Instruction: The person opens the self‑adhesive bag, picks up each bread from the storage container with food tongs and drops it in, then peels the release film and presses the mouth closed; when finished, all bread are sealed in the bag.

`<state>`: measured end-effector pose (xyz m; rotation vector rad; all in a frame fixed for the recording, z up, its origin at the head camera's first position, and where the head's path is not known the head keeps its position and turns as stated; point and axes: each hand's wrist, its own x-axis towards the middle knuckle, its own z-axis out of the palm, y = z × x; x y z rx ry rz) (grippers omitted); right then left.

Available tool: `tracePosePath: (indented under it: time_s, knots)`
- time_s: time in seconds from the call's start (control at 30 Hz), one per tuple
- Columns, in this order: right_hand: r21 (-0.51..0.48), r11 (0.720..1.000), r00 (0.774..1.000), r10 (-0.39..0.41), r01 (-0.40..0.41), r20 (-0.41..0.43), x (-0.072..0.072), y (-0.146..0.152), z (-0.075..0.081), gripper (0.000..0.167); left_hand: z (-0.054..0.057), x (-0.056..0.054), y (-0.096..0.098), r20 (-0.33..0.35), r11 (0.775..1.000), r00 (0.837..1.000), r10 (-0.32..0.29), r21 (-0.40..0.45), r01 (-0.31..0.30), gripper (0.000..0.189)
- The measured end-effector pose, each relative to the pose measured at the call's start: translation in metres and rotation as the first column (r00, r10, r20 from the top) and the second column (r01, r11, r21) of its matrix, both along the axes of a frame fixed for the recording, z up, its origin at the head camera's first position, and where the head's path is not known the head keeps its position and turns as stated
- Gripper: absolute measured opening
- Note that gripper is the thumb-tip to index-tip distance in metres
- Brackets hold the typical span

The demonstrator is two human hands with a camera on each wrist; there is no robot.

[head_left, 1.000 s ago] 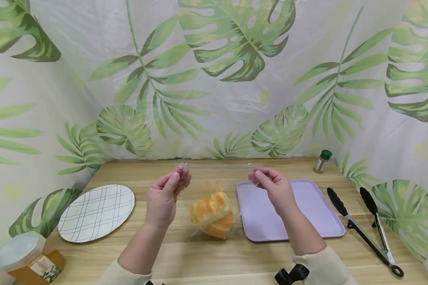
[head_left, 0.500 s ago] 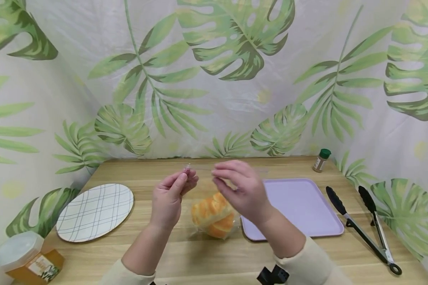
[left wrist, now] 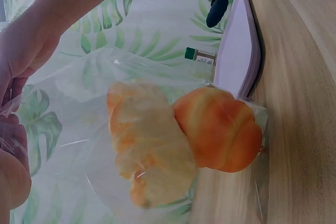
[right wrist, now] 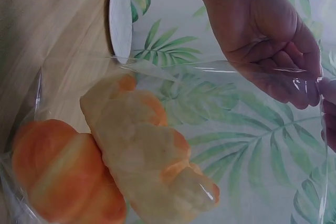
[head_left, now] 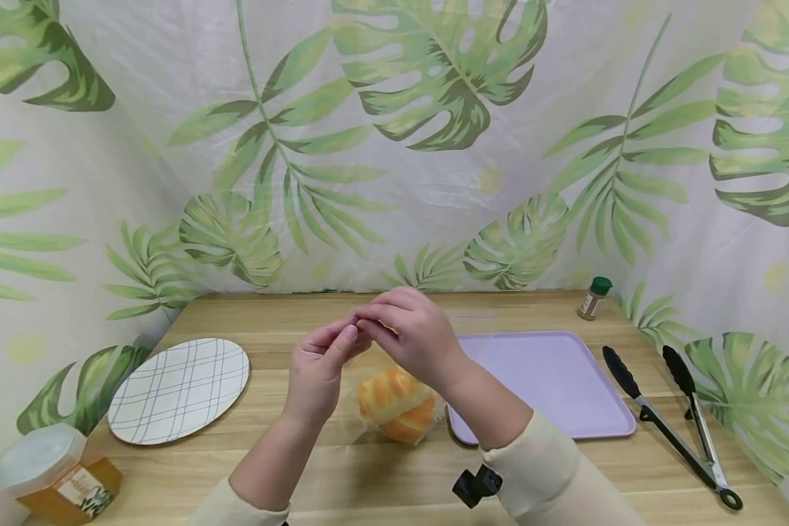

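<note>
A clear plastic bag (left wrist: pixel 79 150) hangs upright close over the table, with two bread rolls inside. The longer, bumpy, pale roll (left wrist: pixel 149 148) leans against the rounder orange-brown roll (left wrist: pixel 220 129) at the bottom. My left hand (head_left: pixel 317 372) pinches a top corner of the bag between thumb and fingers. Right against those fingertips, my right hand (head_left: pixel 416 336) pinches with bent fingers at the same corner; the exact spot it grips is hidden. In the right wrist view, the bag's top edge runs down from the left hand (right wrist: pixel 273 51).
A checked oval plate (head_left: pixel 179 391) lies at left, with a lidded amber jar (head_left: pixel 69 475) nearer me. At right are a lilac tray (head_left: pixel 546 380) and black-tipped tongs (head_left: pixel 677 431), spread apart. A green-capped spice bottle (head_left: pixel 595 298) stands behind the tray.
My right hand has left the far end of the bag's top edge and come across to the left hand's fingertips. The left hand has moved slightly right, still pinching the bag.
</note>
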<state>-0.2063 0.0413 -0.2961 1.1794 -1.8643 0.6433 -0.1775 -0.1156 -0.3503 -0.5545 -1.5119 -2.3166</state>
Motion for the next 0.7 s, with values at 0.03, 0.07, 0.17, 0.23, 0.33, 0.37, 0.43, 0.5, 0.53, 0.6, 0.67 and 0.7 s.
tracePosePath:
  time_s: [0.03,0.07,0.17,0.23,0.33,0.37,0.43,0.5,0.53,0.6,0.67,0.7]
  knots:
    - [0.008,1.000,1.000,-0.002,0.002,-0.002,-0.0004,0.0004,0.0004,0.016,0.0002,0.0001,0.0001,-0.007,1.000,1.000,0.004,-0.013,-0.004,0.034]
    - [0.014,1.000,1.000,-0.004,0.004,-0.006,-0.0008,0.0009,0.0010,0.016,0.0003,0.0003,0.0002,-0.015,1.000,1.000,0.006,-0.025,-0.006,0.035]
    - [0.044,0.999,0.999,-0.007,0.008,-0.040,-0.0019,0.0022,0.0023,0.014,0.0010,0.0010,0.0004,-0.041,0.999,0.999,0.004,-0.045,-0.006,0.036]
    - [0.061,0.998,0.997,-0.010,0.015,-0.078,-0.0032,0.0027,0.0024,0.014,0.0012,0.0012,0.0008,-0.045,0.999,0.999,0.008,-0.053,-0.010,0.037]
    - [0.076,0.997,0.991,-0.017,0.027,-0.133,-0.0047,0.0028,0.0022,0.013,0.0014,0.0010,0.0013,-0.032,0.996,0.999,0.036,-0.075,-0.038,0.038]
    - [0.077,0.997,0.989,-0.018,0.029,-0.144,-0.0050,0.0027,0.0021,0.013,0.0015,0.0010,0.0015,-0.024,0.995,0.999,0.048,-0.085,-0.050,0.039]
    - [0.072,0.997,0.988,-0.017,0.028,-0.152,-0.0049,0.0026,0.0019,0.012,0.0012,0.0007,0.0016,-0.011,0.992,0.997,0.071,-0.104,-0.072,0.040]
    - [0.064,0.998,0.989,-0.017,0.026,-0.144,-0.0042,0.0024,0.0021,0.011,0.0007,0.0005,0.0016,-0.004,0.990,0.997,0.081,-0.113,-0.081,0.041]
    - [0.058,0.998,0.991,-0.014,0.022,-0.135,-0.0036,0.0022,0.0021,0.010,0.0003,0.0004,0.0015,-0.005,0.990,0.997,0.081,-0.114,-0.081,0.042]
    - [0.046,0.999,0.994,-0.014,0.019,-0.108,-0.0024,0.0018,0.0018,0.007,-0.0007,0.0002,0.0013,-0.010,0.990,0.997,0.079,-0.113,-0.080,0.043]
    - [0.027,0.999,0.998,-0.016,0.018,-0.063,-0.0014,0.0011,0.0007,0.004,-0.0015,0.0001,0.0013,-0.020,0.990,0.997,0.078,-0.113,-0.080,0.044]
    - [0.013,1.000,0.999,-0.016,0.017,-0.035,-0.0010,0.0007,-0.0002,0.003,-0.0018,0.0001,0.0014,-0.022,0.990,0.996,0.081,-0.116,-0.083,0.044]
